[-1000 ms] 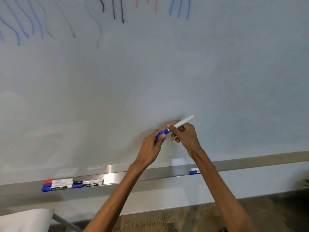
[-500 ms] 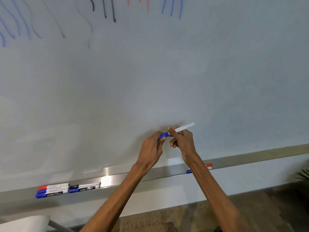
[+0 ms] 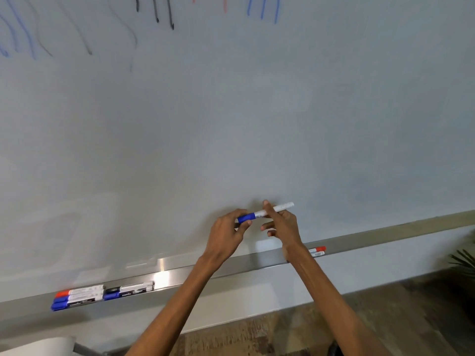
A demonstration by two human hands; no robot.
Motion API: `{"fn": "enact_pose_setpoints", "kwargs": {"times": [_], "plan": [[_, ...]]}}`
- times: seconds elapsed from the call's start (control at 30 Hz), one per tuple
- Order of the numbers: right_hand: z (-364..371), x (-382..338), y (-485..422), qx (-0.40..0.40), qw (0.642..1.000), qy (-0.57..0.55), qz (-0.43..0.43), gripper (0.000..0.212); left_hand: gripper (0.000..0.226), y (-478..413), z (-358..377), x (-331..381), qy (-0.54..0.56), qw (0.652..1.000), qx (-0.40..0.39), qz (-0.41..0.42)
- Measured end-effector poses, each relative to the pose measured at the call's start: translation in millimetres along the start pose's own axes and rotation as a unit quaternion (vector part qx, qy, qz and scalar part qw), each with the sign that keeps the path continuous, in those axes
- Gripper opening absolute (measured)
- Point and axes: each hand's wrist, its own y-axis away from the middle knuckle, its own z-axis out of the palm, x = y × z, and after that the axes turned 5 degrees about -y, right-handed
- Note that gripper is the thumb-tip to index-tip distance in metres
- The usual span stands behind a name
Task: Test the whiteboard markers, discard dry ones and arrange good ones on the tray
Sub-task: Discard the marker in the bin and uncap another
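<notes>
A white marker with a blue cap (image 3: 266, 212) lies nearly level in front of the whiteboard (image 3: 231, 124), cap on. My left hand (image 3: 227, 233) pinches the blue cap end. My right hand (image 3: 281, 224) is at the white barrel, fingers partly spread, with the index finger across the barrel. On the metal tray (image 3: 231, 265) below, a group of capped markers (image 3: 102, 294), red, blue and black, lies at the left. Two more markers (image 3: 317, 251), one red-capped, lie at the right, partly hidden by my right forearm.
Black, red and blue test strokes (image 3: 167, 14) run along the top of the whiteboard. A white object (image 3: 38, 346) sits at the bottom left corner. Plant leaves (image 3: 465, 260) show at the right edge above a brown floor.
The marker has tilted down to nearly level and sunk lower against the board. My right hand's fingers have loosened and spread on the barrel. The red-capped marker on the tray has come into view.
</notes>
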Motion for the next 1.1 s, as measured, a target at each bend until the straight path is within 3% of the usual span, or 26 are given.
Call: {"fn": "enact_pose_setpoints", "kwargs": {"times": [0.2,0.4,0.57,0.8,1.1], "plan": [[-21.1,2.2,0.4,0.015,1.0,-0.008,0.005,0.012,0.015,3.1,2.7,-3.6,0.007,0.999,0.002,-0.037],[-62.5,13.5,16.8,0.061,0.998,0.007,0.004,0.018,0.014,8.6,18.7,-0.9,0.0,0.999,-0.029,-0.026],[-115.2,27.8,34.5,0.044,0.984,0.167,-0.029,0.016,0.013,18.1,46.5,11.4,-0.015,0.995,-0.094,0.009],[-189.1,55.3,46.2,-0.004,0.918,0.395,-0.022,0.015,0.018,40.4,110.1,35.2,-0.049,0.974,-0.213,0.066],[-280.2,77.8,60.0,-0.003,0.88,0.475,-0.017,0.021,0.025,57.8,219.1,82.0,-0.062,0.936,-0.334,0.087]]}}
